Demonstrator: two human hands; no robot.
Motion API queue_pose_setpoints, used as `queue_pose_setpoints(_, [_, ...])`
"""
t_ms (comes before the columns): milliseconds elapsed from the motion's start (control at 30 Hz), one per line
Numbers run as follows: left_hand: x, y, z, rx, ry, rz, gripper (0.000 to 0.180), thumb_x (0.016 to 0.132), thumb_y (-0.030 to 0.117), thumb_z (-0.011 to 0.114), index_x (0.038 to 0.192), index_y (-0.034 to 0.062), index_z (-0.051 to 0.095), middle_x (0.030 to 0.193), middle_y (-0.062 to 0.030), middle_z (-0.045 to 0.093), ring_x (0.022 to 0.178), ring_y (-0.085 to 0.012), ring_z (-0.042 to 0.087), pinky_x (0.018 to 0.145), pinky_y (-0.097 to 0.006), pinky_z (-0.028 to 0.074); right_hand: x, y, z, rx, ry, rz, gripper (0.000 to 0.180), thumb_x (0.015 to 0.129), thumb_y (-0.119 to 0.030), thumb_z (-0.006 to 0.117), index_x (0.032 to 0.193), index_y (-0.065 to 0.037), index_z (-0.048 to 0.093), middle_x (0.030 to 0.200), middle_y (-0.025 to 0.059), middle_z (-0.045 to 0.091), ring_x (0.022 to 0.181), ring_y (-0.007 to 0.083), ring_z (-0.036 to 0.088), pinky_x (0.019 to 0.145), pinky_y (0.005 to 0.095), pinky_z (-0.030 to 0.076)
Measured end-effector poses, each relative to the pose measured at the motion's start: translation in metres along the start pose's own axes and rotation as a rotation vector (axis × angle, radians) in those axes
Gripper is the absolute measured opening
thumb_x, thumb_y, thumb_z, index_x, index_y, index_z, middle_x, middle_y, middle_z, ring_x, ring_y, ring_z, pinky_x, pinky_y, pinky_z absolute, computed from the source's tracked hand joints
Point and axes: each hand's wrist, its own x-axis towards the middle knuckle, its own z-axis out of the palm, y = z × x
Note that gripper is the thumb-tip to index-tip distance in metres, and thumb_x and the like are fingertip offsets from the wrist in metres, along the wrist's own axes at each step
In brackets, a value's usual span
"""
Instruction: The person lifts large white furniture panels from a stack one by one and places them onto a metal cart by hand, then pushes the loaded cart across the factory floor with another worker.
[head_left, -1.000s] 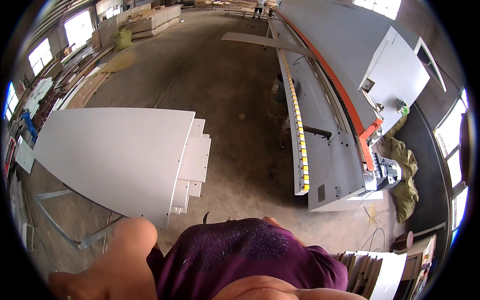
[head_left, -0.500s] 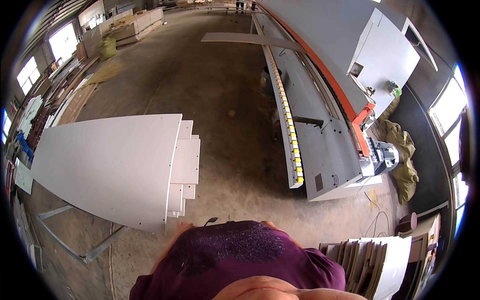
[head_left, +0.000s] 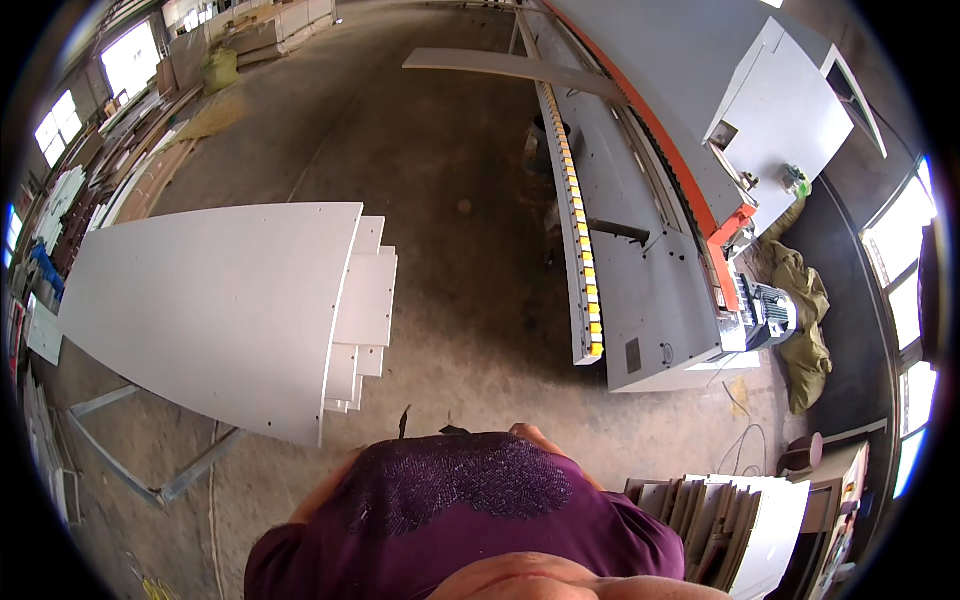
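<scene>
Only a small part of my right hand [head_left: 535, 437] shows, past the front of my purple shirt [head_left: 470, 545]. Its fingers are hidden, so its grip cannot be made out. On the other side my left forearm [head_left: 325, 492] runs down beside the shirt, and the shirt covers the hand. Two thin dark pieces [head_left: 404, 422] stick up beyond the shirt's patterned front; what they belong to is hidden. Nearest on the left lies a stack of white panels [head_left: 215, 310], the large top one overlapping smaller ones with holes along their edges.
A long grey machine [head_left: 650, 300] with an orange rail stands on the right, a board [head_left: 510, 65] lying across it. A metal frame [head_left: 195, 470] shows below the panels. Upright boards [head_left: 770, 530] stand at lower right. Timber piles [head_left: 150, 200] line the left wall.
The view has shifted slightly, so the panels sit higher in it. My left hand, partly seen before, is now hidden behind the shirt. More of my right hand shows.
</scene>
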Motion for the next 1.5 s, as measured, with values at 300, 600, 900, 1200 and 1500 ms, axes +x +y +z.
queue_pose_setpoints(300, [0.037,-0.003,0.019,-0.100,0.000,0.091,0.034,0.086,0.038,0.059,0.089,0.0043,0.064,0.076,-0.0087,0.063,0.079,-0.0124,0.057,0.070,-0.035,0.046,0.000,0.012,0.013,-0.298,-0.085,-0.139,0.024,0.088,-0.025,0.050,0.101,-0.016,0.068,0.105,0.0121,0.066,0.102,0.0314,0.064,0.077,0.0429,0.056])
queue_pose_setpoints(600, [0.057,0.013,0.025,0.112,-0.017,0.169,0.033,0.074,0.040,0.064,0.069,0.0070,0.064,0.058,-0.0066,0.056,0.055,-0.0134,0.049,0.054,-0.037,0.039,0.007,0.018,0.034,-0.002,-0.086,-0.016,0.032,0.088,-0.039,0.050,0.107,-0.021,0.069,0.106,0.0106,0.067,0.102,0.0300,0.064,0.083,0.0420,0.054])
queue_pose_setpoints(900, [0.074,-0.028,0.043,0.045,-0.094,0.201,0.038,0.083,0.039,0.060,0.072,0.0034,0.055,0.059,-0.0032,0.050,0.058,-0.0117,0.045,0.052,-0.036,0.035,0.023,0.003,0.031,-0.099,-0.143,-0.044,0.036,0.088,-0.045,0.051,0.103,-0.017,0.071,0.103,0.0132,0.068,0.099,0.0323,0.065,0.083,0.0438,0.053])
queue_pose_setpoints(1200, [0.066,0.002,0.032,0.180,0.026,0.134,0.032,0.084,0.031,0.053,0.073,0.0036,0.064,0.072,-0.0165,0.065,0.068,-0.0261,0.063,0.065,-0.041,0.046,0.012,0.001,0.028,-0.039,-0.117,0.053,0.037,0.089,-0.044,0.051,0.101,-0.016,0.071,0.103,0.0146,0.068,0.097,0.0335,0.065,0.082,0.0439,0.053])
queue_pose_setpoints(1500, [0.042,0.016,0.029,0.022,0.221,0.140,0.035,0.083,0.037,0.065,0.095,0.0046,0.067,0.087,-0.0115,0.070,0.082,-0.0200,0.066,0.073,-0.037,0.051,0.002,-0.002,0.030,-0.054,-0.046,0.086,0.037,0.089,-0.044,0.050,0.099,-0.015,0.071,0.102,0.0160,0.068,0.095,0.0347,0.065,0.081,0.0440,0.054])
